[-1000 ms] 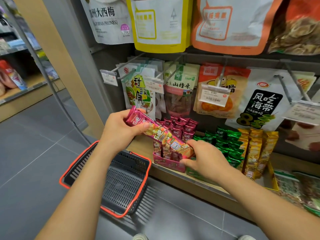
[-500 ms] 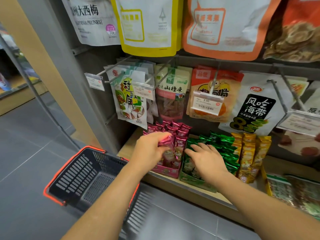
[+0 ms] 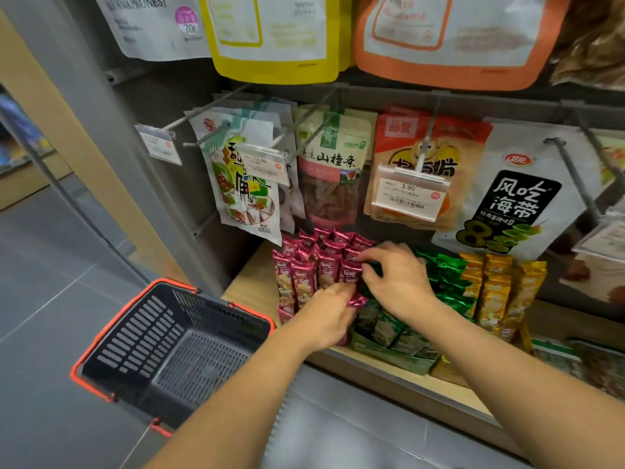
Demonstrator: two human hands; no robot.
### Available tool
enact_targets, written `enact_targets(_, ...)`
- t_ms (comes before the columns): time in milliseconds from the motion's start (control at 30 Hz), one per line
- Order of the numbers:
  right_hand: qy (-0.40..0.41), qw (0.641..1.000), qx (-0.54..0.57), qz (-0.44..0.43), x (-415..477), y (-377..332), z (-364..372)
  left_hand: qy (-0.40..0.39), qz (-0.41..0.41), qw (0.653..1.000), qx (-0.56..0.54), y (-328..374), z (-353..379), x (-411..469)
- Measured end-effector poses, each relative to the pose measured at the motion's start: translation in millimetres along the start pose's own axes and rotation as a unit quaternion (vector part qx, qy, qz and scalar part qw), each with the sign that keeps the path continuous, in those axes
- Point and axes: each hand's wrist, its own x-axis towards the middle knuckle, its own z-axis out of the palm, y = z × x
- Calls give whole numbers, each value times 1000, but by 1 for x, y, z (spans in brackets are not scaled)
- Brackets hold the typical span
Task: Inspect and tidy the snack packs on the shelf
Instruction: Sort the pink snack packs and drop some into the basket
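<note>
1. The left hand (image 3: 329,316) has its fingers (image 3: 340,297) curled tight round one pink foil snack pack (image 3: 357,301). The pack's crimped end pokes out to the right of the fist, low at the front of the display.
2. The right hand (image 3: 399,282) lies just above and touching the left. Its fingers (image 3: 375,253) are bent, with forefinger and thumb close together where pink wrappers meet green ones. Whether they pinch a pack cannot be told.
3. Beside both hands, the row of upright pink foil snack packs (image 3: 304,265) stands in a pink display box on the pale wooden shelf (image 3: 250,286).
4. Right of them stand the green foil snack packs (image 3: 446,275) in a green cardboard tray (image 3: 389,355), partly hidden under the right wrist.
5. Next right again are the golden-yellow foil snack packs (image 3: 497,289), also upright.
6. Above the shelf, pouches hang from metal pegs:
   - a white pouch with a cartoon print (image 3: 240,177)
   - a green-topped clear-window pouch (image 3: 334,170)
   - an orange pouch (image 3: 429,154) with a clear price tag (image 3: 409,194) in front
   - a white pouch with a black label (image 3: 517,198)
7. Higher still hang a large yellow-edged pouch (image 3: 274,38) and an orange-edged pouch (image 3: 453,38).
8. Below the left forearm, a black plastic shopping basket with a red rim (image 3: 176,346) sits over the grey tiled floor (image 3: 44,299).
</note>
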Motion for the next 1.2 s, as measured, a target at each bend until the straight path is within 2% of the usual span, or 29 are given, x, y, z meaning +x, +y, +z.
enact_targets(100,16,1000,-15,-1,17,-12,3,-9,-3,1000,16,2,8,2)
enact_targets(233,-73,986,-150,22,30,-17,14,76,-29,997,17,-4,8,-6)
enact_targets(333,-68,980,-188,22,34,-18,19,132,-42,990,-17,-2,5,-12)
enact_targets(400,-51,976,-212,15,35,-19,21,149,-20,988,23,0,4,-11)
enact_targets(467,-44,973,-225,10,33,-19,25,152,-15,986,74,2,2,-8)
enact_targets(567,-39,979,-200,-16,26,-16,27,114,-34,987,107,9,4,-5)
enact_targets(733,56,995,-53,-55,12,-29,-5,97,-14,991,89,7,3,-6)
enact_targets(833,101,987,-30,-122,-8,-34,-32,130,-35,991,26,5,-1,-10)
enact_targets(900,127,973,-31,-189,-29,-32,-49,162,-69,983,-51,5,-1,-13)
enact_targets(1000,208,940,-23,-270,-57,-27,-72,148,-93,977,-119,9,-6,-16)
enact_targets(1100,294,909,7,-296,-79,-26,-90,132,-110,978,-118,15,-22,-18)
enact_targets(1200,335,893,44,-298,-101,-32,-101,155,-152,967,-136,21,-49,-30)
